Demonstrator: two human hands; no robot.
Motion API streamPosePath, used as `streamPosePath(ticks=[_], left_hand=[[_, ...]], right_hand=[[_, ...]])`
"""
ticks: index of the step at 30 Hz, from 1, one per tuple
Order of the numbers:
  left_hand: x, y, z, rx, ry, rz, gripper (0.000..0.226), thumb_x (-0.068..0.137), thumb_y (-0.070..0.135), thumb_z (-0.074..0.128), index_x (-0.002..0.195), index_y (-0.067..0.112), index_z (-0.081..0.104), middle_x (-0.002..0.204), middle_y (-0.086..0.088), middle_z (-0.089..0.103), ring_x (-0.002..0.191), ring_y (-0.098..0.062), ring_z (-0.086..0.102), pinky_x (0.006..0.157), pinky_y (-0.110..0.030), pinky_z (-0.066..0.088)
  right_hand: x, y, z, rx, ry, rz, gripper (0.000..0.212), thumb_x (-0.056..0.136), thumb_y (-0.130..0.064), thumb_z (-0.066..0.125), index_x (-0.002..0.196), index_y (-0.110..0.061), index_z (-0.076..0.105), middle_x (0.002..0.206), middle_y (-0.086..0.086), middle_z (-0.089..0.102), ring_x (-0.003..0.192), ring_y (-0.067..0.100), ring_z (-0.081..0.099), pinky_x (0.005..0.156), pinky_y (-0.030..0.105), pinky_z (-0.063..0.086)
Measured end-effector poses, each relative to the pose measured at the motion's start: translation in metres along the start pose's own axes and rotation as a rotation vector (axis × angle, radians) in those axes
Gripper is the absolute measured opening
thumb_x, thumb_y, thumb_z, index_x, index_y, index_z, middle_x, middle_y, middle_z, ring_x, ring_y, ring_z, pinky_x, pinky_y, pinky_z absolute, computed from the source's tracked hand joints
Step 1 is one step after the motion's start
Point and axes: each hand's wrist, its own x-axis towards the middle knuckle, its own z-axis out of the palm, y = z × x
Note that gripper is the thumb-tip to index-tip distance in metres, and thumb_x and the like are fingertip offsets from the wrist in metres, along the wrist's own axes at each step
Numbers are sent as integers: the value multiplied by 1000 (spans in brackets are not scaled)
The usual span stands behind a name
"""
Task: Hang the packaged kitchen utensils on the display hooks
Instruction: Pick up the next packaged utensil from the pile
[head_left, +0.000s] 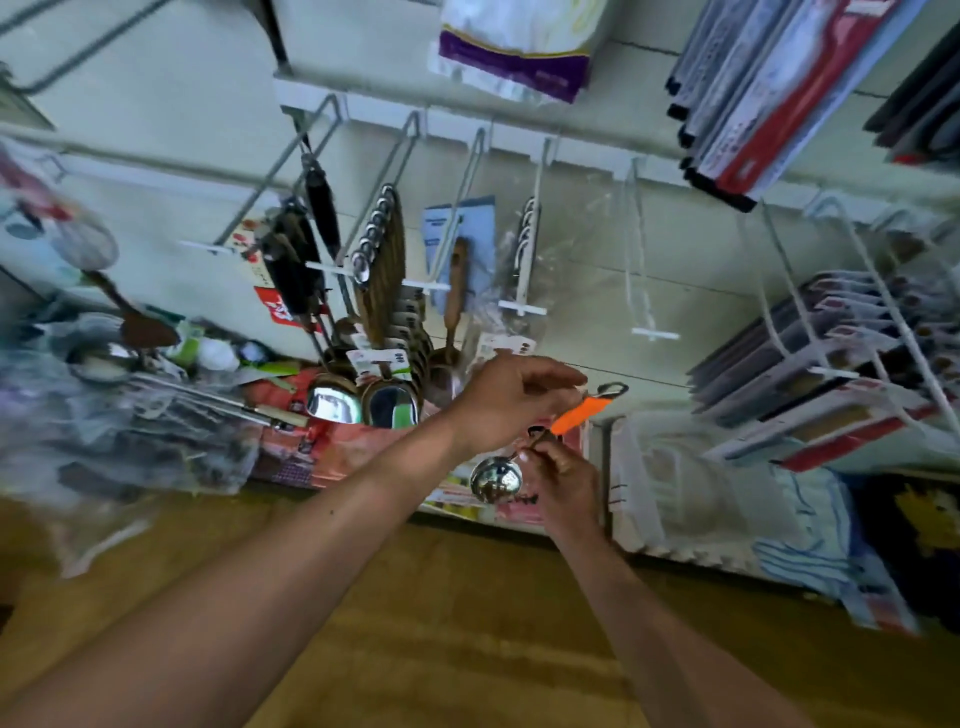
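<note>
In the centre of the frame, a small steel ladle (571, 418) with an orange handle is held tilted in the air, its bowl lower left and its hanging loop upper right. The left hand (511, 402) has its fingers (563, 376) pinching the top of the handle, while the right hand (569, 491) has its fingers (545, 454) curled round the thin shaft beside the bowl. Above them, white wire display hooks (640, 260) stick out from the wall, and those to the left carry wooden-handled ladles (384, 270).
</note>
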Motion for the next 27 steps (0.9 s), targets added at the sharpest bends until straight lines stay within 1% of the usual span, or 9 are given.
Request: streamPosePath(ticks=[2,5,10,14,17,19,22,25,27], left_hand=[[-11,-7,-12,37,-5,-12,28,86,9,75,113,5,72,104,-6,75,93,-6,69,86,-16,53],[-33,-22,-42,70,53,-51,25,86,7,75,110,6,73,101,-2,74,92,-5,68,85,-18,54],[-82,-57,-111,37,256,-108,16,88,6,72,101,16,73,91,-1,74,87,-13,68,79,-35,59],[-133,-70,-176,-17,394,-159,14,90,6,70,98,17,72,81,13,73,79,-4,69,73,-28,61],[-169,-75,-232,-2,502,-184,21,88,4,71,109,2,72,89,-5,75,79,-13,71,74,-37,62],[-194,-76,-271,-22,572,-197,20,87,5,73,107,6,73,87,-3,76,79,-18,72,78,-44,62],[-237,-73,-328,-42,647,-175,19,86,6,73,104,14,71,89,1,75,83,-15,72,83,-38,61],[-286,-72,-385,-88,716,-164,26,87,2,71,114,4,68,97,-8,74,85,-16,72,82,-36,61],[-323,-76,-422,-103,756,-146,22,89,0,68,110,7,68,97,-9,73,84,-15,72,76,-30,62]], right_hand=[[-8,-3,14,19,-33,-20,13,90,-9,68,86,-21,74,86,-10,70,78,-4,64,71,18,53],[-17,-5,42,29,-150,7,17,91,-11,66,89,-27,73,85,-10,73,78,0,67,73,31,56],[-35,-23,108,-64,-333,-45,9,91,-15,67,96,-17,74,89,-4,75,81,12,68,75,34,54],[-53,-65,167,-118,-468,-105,11,92,-17,67,100,-11,73,88,-5,69,82,17,66,73,33,50],[-64,-103,219,-78,-522,-133,5,91,-15,68,95,-15,70,83,-11,65,79,12,62,75,33,50],[-72,-132,256,-60,-547,-142,8,90,-16,68,94,-23,66,85,-11,66,80,7,62,75,30,50],[-89,-179,311,-49,-614,-160,15,90,-13,68,93,-26,63,86,-16,66,78,-9,59,73,20,47],[-106,-218,372,-99,-652,-196,5,87,-22,69,92,-23,66,91,-5,70,85,11,66,80,33,53],[-123,-242,413,-143,-696,-228,7,87,-25,69,90,-21,64,93,-2,70,86,17,65,81,35,53]])
